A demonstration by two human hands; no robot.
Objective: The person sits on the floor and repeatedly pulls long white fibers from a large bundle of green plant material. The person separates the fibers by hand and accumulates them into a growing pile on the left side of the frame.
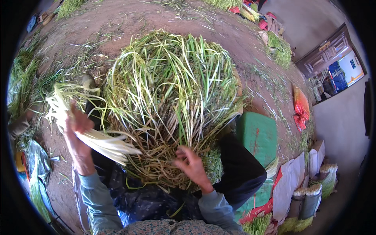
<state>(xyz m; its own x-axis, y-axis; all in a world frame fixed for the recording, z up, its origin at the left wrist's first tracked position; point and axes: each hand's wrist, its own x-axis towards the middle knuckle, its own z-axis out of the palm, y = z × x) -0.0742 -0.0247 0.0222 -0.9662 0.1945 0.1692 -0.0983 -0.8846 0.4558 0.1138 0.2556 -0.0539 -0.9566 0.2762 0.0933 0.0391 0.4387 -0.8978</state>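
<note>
My left hand [77,122] grips a bunch of pale, blanched chive-like stalks [105,144] at the left, lifted beside the heap. Its white ends point down to the right, and its limp leaf ends spread to the upper left. Before me rises a large heap of long green and straw-coloured leaves [173,85]. Drier, browner leaves [158,164] lie tangled at the near side. Over that near side, my right hand [191,164] has its fingers apart and slightly curled, with nothing visible in them. Whether its fingertips touch the leaves is unclear.
A green block-shaped bundle [258,135] stands right of my knee. Tied bundles of stalks [310,202] stand at the lower right by a wall. A red plastic bag [301,108] lies near an open door [329,55]. Loose leaves litter the earthen floor [97,23].
</note>
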